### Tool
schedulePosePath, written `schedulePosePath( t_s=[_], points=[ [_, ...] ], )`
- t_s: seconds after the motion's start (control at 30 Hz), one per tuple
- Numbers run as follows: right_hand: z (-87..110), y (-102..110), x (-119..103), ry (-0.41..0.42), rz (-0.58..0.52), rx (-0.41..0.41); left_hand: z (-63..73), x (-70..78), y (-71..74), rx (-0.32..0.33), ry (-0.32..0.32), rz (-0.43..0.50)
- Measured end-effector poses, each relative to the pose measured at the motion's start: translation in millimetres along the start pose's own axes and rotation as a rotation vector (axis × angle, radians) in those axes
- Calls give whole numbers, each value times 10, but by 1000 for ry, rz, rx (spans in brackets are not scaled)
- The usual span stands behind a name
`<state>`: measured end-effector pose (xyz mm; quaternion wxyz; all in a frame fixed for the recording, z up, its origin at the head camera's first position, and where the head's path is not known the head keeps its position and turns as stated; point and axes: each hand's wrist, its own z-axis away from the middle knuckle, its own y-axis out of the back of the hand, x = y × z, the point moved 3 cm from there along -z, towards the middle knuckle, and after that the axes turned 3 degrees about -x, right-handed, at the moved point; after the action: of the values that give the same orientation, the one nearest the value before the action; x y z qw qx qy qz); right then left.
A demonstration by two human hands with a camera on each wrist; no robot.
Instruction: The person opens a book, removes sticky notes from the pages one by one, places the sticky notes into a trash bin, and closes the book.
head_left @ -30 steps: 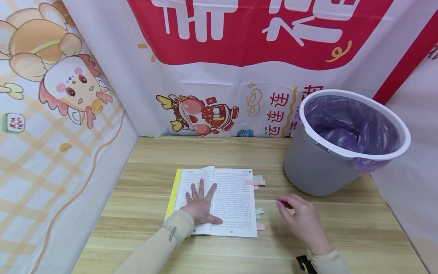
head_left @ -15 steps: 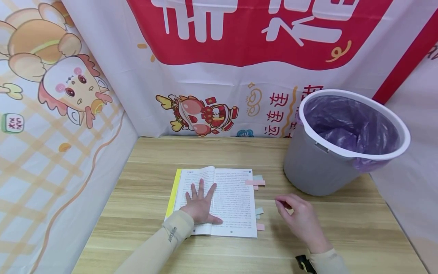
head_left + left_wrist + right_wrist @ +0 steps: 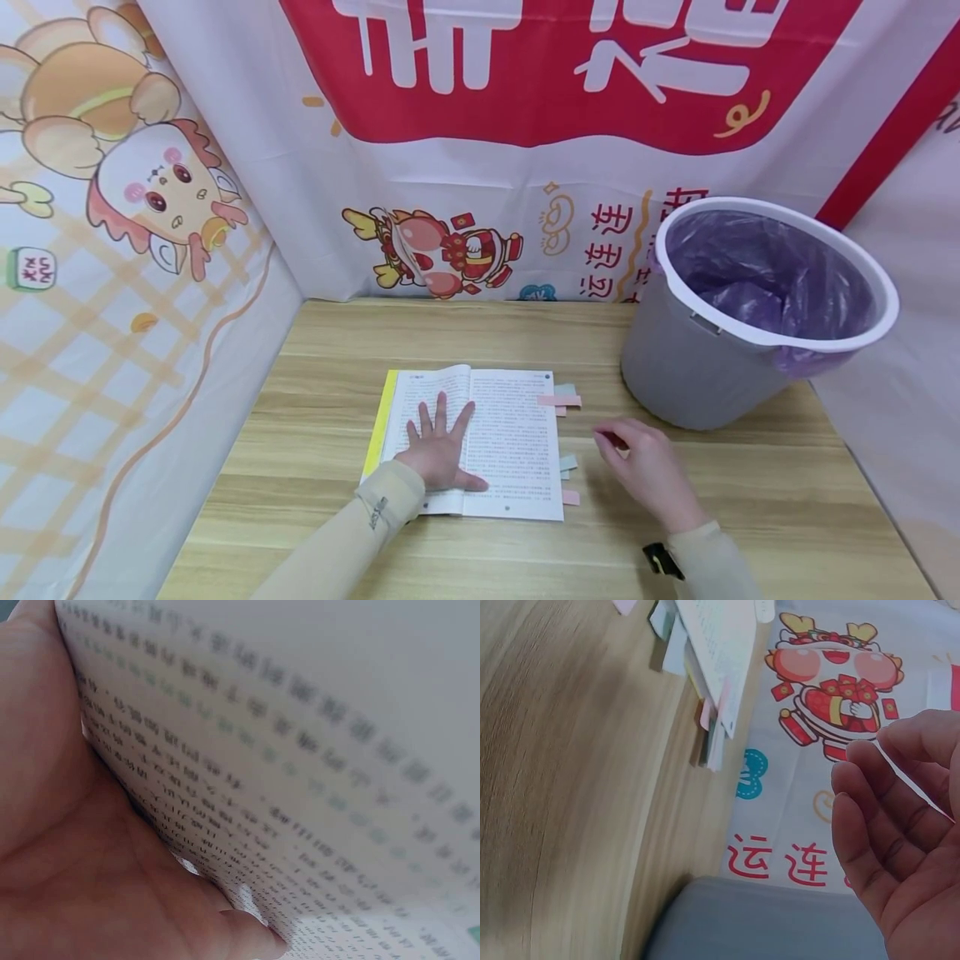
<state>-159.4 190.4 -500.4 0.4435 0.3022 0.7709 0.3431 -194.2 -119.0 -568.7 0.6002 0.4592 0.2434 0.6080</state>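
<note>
An open book (image 3: pixel 513 446) with printed pages and a yellow edge lies on the table. My left hand (image 3: pixel 437 454) rests on its left page, fingers spread, the thumb reaching over the fold onto the right page. In the left wrist view, the palm (image 3: pixel 97 847) is close against the printed paper. Pink and pale green page tabs (image 3: pixel 570 497) stick out from the book's right side. To the right of these tabs is my right hand (image 3: pixel 648 471), held apart from the book. Its fingers (image 3: pixel 874 832) are loosely bent, and I see nothing in them.
A grey bin (image 3: pixel 693 367) with a white rim and purple liner stands at the table's back right. Printed cloth (image 3: pixel 450 179) hangs behind the wooden table (image 3: pixel 307 417) and along its left side.
My right hand has shifted slightly left, towards the book's tabs. The left hand and the book have stayed where they were.
</note>
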Motion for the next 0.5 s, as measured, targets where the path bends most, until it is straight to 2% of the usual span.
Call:
schedulePosePath(
  t_s=[0.3,0.5],
  points=[
    [-110,-125,72,-22,22,-89,5,1,-5,-2,1,2],
    [-195,-214,144,12,63,-132,-5,-7,-12,-3,3,-3]
  ],
)
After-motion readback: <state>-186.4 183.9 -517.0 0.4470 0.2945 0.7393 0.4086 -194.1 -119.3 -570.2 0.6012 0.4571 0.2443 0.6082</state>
